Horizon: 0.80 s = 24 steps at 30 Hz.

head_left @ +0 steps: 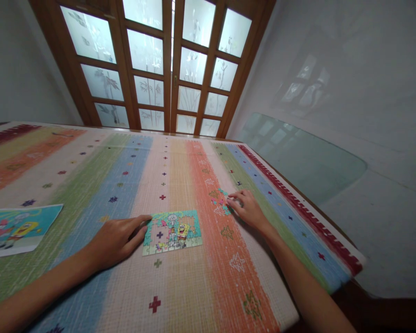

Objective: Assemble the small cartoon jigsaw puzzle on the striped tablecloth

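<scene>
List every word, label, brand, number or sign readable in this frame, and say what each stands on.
No readable text anywhere.
Jigsaw puzzle: cartoon figures, no legible lettering.
Loose pieces: too small and blurred to tell.
Picture sheet: cartoon figures, cut off by the frame's left edge; no legible words.
Tablecloth: stripes, crosses and star shapes, which look decorative.
Doors: plant designs on the panes, no lettering visible.

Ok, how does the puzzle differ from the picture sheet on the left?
The puzzle is made of interlocking pieces with a gap inside; the sheet looks uncut. The left hand is at the puzzle's edge; no hand is at the sheet. The puzzle is fully in frame; the sheet is cut off. Both lie on the tablecloth and show a yellow cartoon figure.
</scene>
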Each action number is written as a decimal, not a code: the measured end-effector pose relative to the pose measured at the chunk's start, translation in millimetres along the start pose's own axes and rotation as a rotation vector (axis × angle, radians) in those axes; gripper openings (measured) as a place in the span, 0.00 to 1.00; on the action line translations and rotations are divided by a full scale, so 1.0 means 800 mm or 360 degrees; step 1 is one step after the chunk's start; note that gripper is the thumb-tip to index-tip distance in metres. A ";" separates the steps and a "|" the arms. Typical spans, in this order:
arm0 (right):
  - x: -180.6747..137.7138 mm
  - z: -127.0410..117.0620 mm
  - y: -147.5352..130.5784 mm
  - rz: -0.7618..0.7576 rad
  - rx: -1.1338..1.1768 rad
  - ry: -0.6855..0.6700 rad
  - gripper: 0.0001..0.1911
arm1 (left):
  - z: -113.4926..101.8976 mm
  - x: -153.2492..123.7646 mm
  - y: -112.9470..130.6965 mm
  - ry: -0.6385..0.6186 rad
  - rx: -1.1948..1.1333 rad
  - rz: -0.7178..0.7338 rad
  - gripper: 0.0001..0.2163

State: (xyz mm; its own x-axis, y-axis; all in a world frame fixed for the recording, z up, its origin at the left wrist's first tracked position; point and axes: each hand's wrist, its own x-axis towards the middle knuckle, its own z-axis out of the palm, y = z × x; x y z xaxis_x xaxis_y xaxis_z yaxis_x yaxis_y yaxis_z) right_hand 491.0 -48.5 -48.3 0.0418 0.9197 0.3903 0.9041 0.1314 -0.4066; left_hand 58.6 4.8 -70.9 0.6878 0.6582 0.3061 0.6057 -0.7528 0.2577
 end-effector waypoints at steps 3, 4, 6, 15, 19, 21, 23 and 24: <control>-0.003 0.012 -0.013 -0.0037 -0.0019 -0.0020 0.13 | 0.002 0.000 -0.001 0.0007 -0.0016 -0.0018 0.23; -0.004 0.015 -0.016 -0.0045 -0.0023 -0.0020 0.13 | 0.002 0.000 -0.002 0.0010 -0.0023 -0.0021 0.23; -0.004 0.019 -0.019 -0.0051 -0.0025 -0.0017 0.12 | 0.002 0.000 -0.002 0.0014 -0.0032 -0.0010 0.23; -0.001 0.026 -0.019 -0.0008 0.0099 -0.0003 0.08 | -0.016 0.007 0.014 -0.0065 -0.0028 -0.0009 0.21; 0.000 0.027 -0.025 -0.0018 0.0080 0.0001 0.08 | -0.019 0.008 0.016 -0.0056 -0.0028 -0.0009 0.21; 0.002 0.027 -0.026 -0.0005 0.0113 -0.0026 0.07 | -0.018 0.008 0.016 -0.0051 -0.0029 -0.0006 0.21; 0.006 0.025 -0.026 0.0033 0.0191 -0.0057 0.05 | -0.018 0.007 0.016 -0.0050 -0.0029 -0.0004 0.22; 0.008 0.025 -0.026 0.0057 0.0234 -0.0070 0.05 | -0.018 0.007 0.016 -0.0054 -0.0027 0.0000 0.22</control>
State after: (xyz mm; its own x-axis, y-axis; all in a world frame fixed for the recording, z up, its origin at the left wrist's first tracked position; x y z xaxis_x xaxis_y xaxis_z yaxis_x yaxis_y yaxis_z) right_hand 464.2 -38.4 -53.8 0.0514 0.9397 0.3382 0.8303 0.1479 -0.5374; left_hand 64.5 -1.0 -52.6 0.7010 0.6581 0.2748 0.5993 -0.7524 0.2732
